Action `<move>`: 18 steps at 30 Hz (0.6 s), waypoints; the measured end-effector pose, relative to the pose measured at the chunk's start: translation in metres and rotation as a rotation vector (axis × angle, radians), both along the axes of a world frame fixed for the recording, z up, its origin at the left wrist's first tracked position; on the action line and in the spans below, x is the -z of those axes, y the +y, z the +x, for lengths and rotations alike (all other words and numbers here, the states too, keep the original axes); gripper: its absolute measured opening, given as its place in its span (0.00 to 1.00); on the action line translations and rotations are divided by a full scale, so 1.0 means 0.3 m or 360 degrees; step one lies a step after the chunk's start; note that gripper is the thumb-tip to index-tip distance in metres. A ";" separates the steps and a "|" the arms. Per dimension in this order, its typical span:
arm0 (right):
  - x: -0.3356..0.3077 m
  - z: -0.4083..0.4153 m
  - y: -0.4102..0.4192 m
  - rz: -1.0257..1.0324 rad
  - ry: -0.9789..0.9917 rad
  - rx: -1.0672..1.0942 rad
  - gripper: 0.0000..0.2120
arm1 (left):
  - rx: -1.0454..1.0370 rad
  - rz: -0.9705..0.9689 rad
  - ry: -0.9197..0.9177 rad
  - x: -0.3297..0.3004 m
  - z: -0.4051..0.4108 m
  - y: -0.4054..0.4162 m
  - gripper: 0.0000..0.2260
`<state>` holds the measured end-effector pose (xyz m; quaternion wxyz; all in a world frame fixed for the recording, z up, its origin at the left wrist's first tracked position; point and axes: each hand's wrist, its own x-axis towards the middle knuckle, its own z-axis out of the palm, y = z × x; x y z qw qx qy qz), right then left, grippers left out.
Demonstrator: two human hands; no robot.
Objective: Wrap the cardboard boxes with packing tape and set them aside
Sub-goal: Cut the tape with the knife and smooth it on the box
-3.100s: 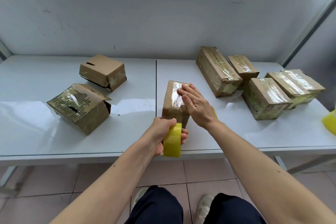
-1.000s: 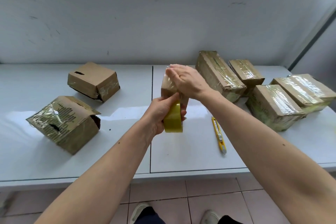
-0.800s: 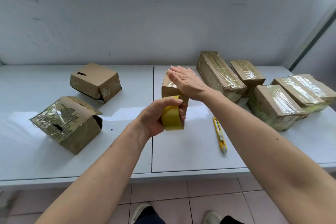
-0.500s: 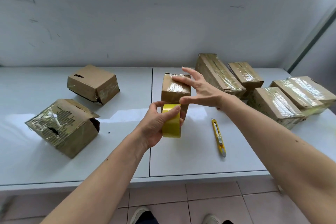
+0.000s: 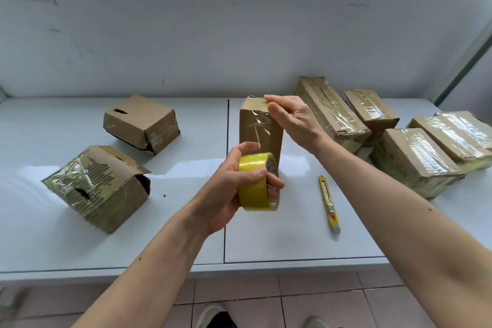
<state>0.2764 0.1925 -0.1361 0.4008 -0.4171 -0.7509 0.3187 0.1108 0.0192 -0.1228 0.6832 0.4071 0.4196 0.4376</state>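
A small cardboard box stands on end at the middle of the white table, with clear tape down its near face. My right hand grips its top right corner with thumb and fingers. My left hand holds a yellow roll of packing tape just in front of the box's lower part, fingers through the core. Tape runs from the roll up onto the box.
Two torn, partly taped boxes lie at the left, one nearer and one farther. Several taped boxes are grouped at the right. A yellow utility knife lies right of the roll. A wall stands close behind.
The box has been turned upright on its end. My right hand moved from lying flat across the box to pinching its top corner. My left hand pulled the roll down and toward me.
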 end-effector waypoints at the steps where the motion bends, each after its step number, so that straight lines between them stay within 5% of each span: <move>1: -0.015 -0.006 -0.004 -0.0021 -0.0025 0.0026 0.32 | 0.0012 -0.0039 -0.0039 -0.016 -0.005 -0.014 0.28; 5: -0.050 -0.023 -0.052 -0.0097 -0.0022 0.0113 0.24 | -0.0062 -0.0197 -0.0044 -0.054 0.005 -0.056 0.29; 12: -0.083 -0.053 -0.136 -0.0459 0.0523 0.0421 0.25 | -0.0110 -0.0218 0.0342 -0.109 0.033 -0.135 0.20; 18: -0.117 -0.061 -0.165 -0.0803 0.0391 0.0374 0.33 | 0.0025 -0.0412 -0.0015 -0.124 0.024 -0.190 0.10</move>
